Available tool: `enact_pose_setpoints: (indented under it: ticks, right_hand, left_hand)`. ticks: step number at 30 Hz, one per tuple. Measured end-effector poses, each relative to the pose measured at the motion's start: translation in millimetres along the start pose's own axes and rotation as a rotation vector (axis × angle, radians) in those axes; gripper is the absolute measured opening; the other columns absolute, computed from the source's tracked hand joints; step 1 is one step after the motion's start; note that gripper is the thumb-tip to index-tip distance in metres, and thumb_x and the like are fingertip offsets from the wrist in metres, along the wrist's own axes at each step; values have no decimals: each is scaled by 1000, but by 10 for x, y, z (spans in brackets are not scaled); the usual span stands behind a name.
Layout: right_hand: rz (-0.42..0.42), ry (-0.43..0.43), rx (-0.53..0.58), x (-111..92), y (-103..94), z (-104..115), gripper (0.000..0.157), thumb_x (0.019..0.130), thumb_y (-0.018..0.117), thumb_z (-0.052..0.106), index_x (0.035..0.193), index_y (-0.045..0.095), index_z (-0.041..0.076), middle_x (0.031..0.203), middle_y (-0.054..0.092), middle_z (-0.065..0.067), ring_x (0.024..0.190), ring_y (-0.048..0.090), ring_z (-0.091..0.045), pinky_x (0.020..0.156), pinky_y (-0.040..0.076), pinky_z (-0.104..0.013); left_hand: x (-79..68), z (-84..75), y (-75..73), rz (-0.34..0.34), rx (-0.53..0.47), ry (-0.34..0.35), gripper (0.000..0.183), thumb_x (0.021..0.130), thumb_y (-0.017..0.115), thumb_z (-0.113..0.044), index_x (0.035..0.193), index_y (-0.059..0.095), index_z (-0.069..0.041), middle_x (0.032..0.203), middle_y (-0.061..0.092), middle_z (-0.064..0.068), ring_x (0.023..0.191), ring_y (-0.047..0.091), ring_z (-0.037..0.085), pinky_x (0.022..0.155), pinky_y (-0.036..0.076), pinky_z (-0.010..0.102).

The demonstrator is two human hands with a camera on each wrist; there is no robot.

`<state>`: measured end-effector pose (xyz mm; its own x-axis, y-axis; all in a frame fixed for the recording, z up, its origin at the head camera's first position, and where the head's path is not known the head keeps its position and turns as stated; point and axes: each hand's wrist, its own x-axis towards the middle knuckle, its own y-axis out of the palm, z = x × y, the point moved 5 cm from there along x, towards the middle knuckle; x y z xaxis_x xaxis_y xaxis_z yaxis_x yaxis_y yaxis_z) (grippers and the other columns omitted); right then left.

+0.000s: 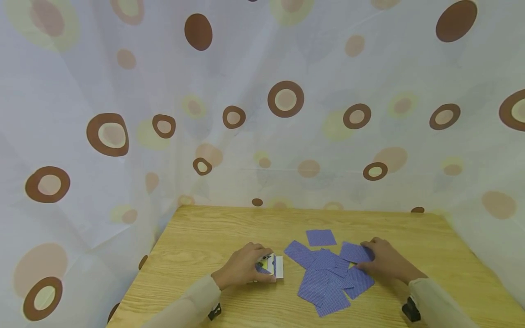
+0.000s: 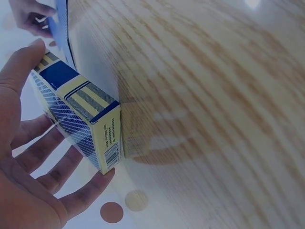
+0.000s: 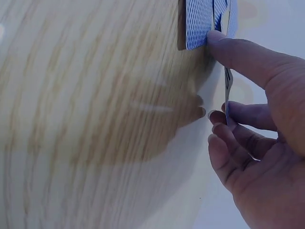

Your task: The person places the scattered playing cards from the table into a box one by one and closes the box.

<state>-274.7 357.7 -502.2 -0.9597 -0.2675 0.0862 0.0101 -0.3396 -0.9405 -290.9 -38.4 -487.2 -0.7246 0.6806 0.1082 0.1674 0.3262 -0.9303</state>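
Observation:
My left hand (image 1: 243, 265) grips a small playing-card box (image 1: 269, 266) on its side, thumb on one edge and fingers along the other. Its flap stands open toward the cards in the head view. The left wrist view shows the box (image 2: 78, 90) with blue patterned face, cream-and-blue stripes and a barcode end. At the right of a spread of cards, my right hand (image 1: 387, 258) pinches a blue-backed playing card (image 1: 353, 253) by its right end. In the right wrist view that card (image 3: 228, 90) appears nearly edge-on, raised at the fingers. More face-down cards (image 1: 317, 284) overlap between the hands.
A single face-down card (image 1: 321, 237) lies apart behind the spread. Everything rests on a wood-grain table (image 1: 213, 228). A white curtain (image 1: 254, 146) with brown and yellow spots stands behind the table and at both sides.

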Motion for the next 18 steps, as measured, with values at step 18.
enact_pose_setpoints:
  ticks: [18]
  right_hand:
    - [-124,-100,-18,-67,-136,248,70,75,90,47,118,71,-5,102,64,-14,89,57,-26,78,49,-50]
  left_hand:
    - [-7,-19,-17,-5,-3,12,78,82,79,-63,140,64,-14,131,64,2,108,56,12,80,49,26]
